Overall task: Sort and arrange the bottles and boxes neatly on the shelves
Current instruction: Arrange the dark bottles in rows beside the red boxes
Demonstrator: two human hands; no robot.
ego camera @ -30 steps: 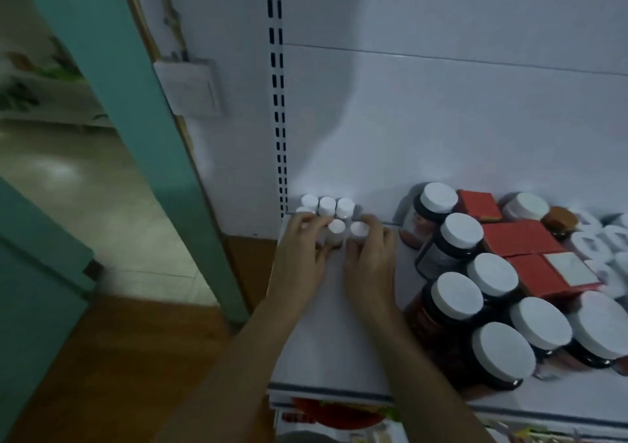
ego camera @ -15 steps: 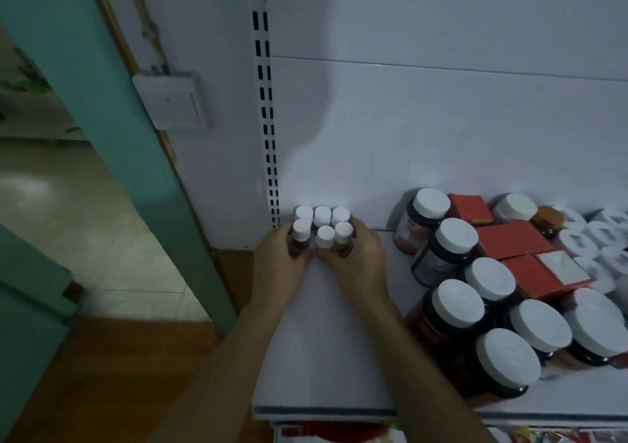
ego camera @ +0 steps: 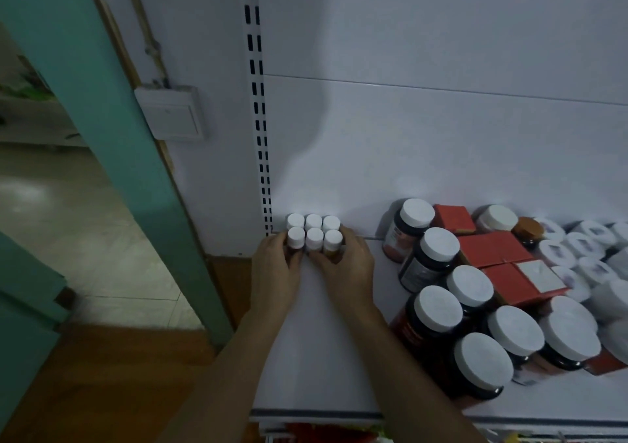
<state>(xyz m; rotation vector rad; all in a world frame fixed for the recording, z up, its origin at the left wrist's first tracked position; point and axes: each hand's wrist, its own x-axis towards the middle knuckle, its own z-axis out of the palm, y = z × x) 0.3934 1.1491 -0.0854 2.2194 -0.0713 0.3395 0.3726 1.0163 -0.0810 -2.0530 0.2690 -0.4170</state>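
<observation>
Six small bottles (ego camera: 313,233) stand blocked in the shelf (ego camera: 323,340) corner; your left grip (ego camera: 275,269) and right grip (ego camera: 345,267) clasp the front row, likely squaring it.

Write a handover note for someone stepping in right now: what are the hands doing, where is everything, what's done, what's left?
Left hand grip: fingers curled round the front-left of the small bottles.
Right hand grip: curled round their front-right side.
Done: six small bottles stand in two rows of three at the back-left corner of the shelf.
Left: large jars, red boxes and other white-capped bottles crowd the right side and look jumbled.
</observation>
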